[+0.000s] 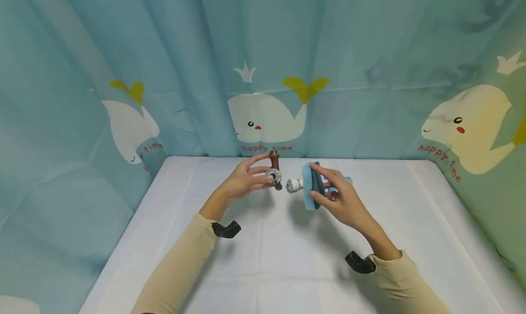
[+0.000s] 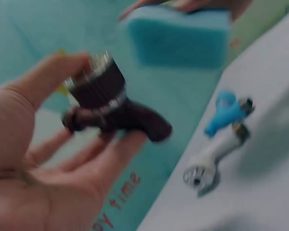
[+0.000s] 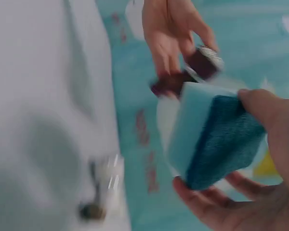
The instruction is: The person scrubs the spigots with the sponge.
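My left hand (image 1: 240, 180) holds up a dark brown faucet (image 1: 275, 162) with a brass threaded end and a round silvery knob. In the left wrist view the thumb lies at the knob and the fingers support the faucet's body (image 2: 144, 120) from below. Close by on the right, my right hand (image 1: 345, 199) grips a sponge (image 1: 307, 186) between thumb and fingers. One side of the sponge is thick light blue foam, the other a darker scouring layer (image 3: 229, 139). The sponge stands a little apart from the faucet in the head view.
A white faucet (image 2: 204, 166) lies on the white-covered table (image 1: 263, 259), and a blue faucet (image 2: 226, 113) lies beside it. In the head view the sponge and right hand partly hide them. A blue curtain (image 1: 176, 54) with whale prints hangs behind the table.
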`<control>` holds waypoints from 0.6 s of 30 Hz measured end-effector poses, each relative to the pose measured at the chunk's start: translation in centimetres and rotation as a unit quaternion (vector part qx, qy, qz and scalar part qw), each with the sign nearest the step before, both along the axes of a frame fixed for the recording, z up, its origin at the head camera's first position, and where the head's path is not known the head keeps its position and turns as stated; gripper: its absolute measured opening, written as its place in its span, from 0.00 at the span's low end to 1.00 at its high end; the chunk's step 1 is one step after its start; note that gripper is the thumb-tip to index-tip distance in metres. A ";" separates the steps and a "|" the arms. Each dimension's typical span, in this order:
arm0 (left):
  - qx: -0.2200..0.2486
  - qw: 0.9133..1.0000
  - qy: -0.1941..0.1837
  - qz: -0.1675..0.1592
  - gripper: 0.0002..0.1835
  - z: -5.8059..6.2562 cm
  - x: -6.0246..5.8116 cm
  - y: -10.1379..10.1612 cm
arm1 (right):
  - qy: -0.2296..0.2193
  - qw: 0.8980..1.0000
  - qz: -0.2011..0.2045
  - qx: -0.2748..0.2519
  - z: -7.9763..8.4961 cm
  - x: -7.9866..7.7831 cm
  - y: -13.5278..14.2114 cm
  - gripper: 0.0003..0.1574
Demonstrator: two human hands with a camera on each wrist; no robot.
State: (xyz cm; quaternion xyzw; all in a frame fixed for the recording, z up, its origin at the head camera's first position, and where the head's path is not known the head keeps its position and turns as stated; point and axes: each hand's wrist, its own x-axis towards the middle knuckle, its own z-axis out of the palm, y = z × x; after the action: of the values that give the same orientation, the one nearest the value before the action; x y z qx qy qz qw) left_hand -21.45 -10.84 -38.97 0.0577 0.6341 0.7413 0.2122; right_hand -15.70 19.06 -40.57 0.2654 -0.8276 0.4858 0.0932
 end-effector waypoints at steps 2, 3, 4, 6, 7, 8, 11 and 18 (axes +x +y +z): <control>0.042 0.999 0.018 -0.028 0.41 0.4 1.2 -0.3 | 0.037 0.999 0.014 -0.018 0.8 0.0 -2.0 0.45; 0.053 0.997 0.029 -0.042 0.41 0.5 1.7 -0.4 | 0.054 0.998 0.020 -0.024 1.1 0.0 -2.9 0.45; 0.063 0.996 0.039 -0.055 0.42 0.5 2.1 -0.4 | 0.072 0.997 0.023 -0.029 1.4 0.1 -3.6 0.45; 0.083 0.992 0.055 -0.073 0.45 0.5 2.7 -0.5 | 0.101 0.994 0.023 -0.029 1.7 0.2 -4.8 0.45; 0.092 0.991 0.064 -0.078 0.47 0.5 2.9 -0.6 | 0.112 0.993 0.019 -0.023 1.7 0.3 -5.2 0.44; 0.098 0.989 0.073 -0.082 0.48 0.4 3.1 -0.7 | 0.120 0.992 0.016 -0.015 1.7 0.4 -5.5 0.44; 0.109 0.986 0.094 -0.082 0.50 0.3 3.4 -1.1 | 0.133 0.991 -0.005 0.009 1.6 0.4 -5.8 0.42; 0.120 0.984 0.100 -0.081 0.55 0.1 3.7 -1.7 | 0.145 0.989 0.002 -0.009 2.1 0.9 -6.2 0.40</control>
State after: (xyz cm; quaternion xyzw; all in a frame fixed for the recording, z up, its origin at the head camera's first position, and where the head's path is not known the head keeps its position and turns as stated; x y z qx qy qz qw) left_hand -17.79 -12.57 -38.89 0.2081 0.5521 0.7827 0.1983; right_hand -14.81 12.86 -38.43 0.3342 -0.8005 0.4493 0.2136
